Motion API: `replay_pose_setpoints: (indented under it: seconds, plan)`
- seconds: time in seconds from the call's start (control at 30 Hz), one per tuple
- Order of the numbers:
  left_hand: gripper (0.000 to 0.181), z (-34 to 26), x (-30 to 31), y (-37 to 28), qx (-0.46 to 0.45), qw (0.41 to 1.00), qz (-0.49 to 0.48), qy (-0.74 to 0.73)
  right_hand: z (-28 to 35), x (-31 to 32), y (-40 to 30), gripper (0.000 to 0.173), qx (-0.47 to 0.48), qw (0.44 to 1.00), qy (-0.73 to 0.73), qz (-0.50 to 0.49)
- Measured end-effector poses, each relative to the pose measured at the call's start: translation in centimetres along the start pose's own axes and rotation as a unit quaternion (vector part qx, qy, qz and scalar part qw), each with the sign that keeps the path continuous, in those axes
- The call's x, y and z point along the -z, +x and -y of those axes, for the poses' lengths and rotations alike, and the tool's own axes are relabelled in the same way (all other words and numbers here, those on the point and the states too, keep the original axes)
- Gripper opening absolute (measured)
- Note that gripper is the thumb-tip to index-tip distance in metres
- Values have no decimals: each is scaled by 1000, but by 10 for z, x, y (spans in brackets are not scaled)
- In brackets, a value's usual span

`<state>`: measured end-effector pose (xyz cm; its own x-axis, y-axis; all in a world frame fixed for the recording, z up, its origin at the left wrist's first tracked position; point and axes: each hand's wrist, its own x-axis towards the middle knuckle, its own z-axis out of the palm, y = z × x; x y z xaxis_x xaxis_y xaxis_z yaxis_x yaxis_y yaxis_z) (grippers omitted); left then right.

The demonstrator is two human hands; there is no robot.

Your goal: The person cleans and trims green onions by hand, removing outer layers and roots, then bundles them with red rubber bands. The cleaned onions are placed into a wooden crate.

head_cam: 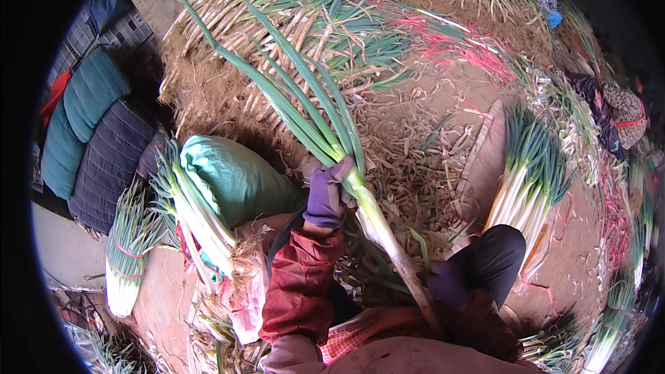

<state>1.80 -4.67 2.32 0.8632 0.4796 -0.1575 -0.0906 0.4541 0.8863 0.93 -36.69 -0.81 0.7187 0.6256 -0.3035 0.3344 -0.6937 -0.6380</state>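
My left hand [328, 192], in a purple glove, grips a large green onion [371, 208] where the white stalk turns to green leaves. The leaves fan out towards the upper left, and the stalk slants down to the right towards my lap. My right hand [448, 281], in a dark purple glove, is blurred and shaded beside the lower end of the stalk; whether it touches the stalk is not clear. Loose peeled green onions [200, 213] lie to the left, against a green sack [244, 182].
Unpeeled green onions [296, 21] with roots are heaped ahead. A pile of peeled ones [530, 166] stands at the right, and a tied bundle [124, 259] lies at the left. Peelings [415, 182] cover the ground. Two other people [626, 114] are at the far right.
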Motion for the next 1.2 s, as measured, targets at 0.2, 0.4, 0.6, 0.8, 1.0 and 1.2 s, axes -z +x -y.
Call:
replay_pose_setpoints:
  seconds: [0.2, 0.4, 0.6, 0.8, 1.0, 1.2]
  plan:
    - [40, 11, 0, -13, 27, 984, 6, -178, 48, 16, 2, 24, -130, 815, 551, 123]
    - [14, 29, -17, -46, 13, 999, 34, -21, 58, 9, 18, 26, -114, 870, 475, 64]
    - [16, 63, -44, -121, 334, 925, 173, -58, 35, 15, 59, 22, 92, 902, 415, -81]
    - [21, 36, -18, -113, 239, 922, 241, 186, 48, 34, 35, 21, 53, 948, 293, -112]
    - [37, -24, 55, -38, 115, 932, 312, 143, 59, 30, 21, 23, 75, 944, 300, -111]
    - [44, -5, -4, 4, 81, 995, 51, 3, 87, 21, 12, 27, 50, 944, 324, -35]
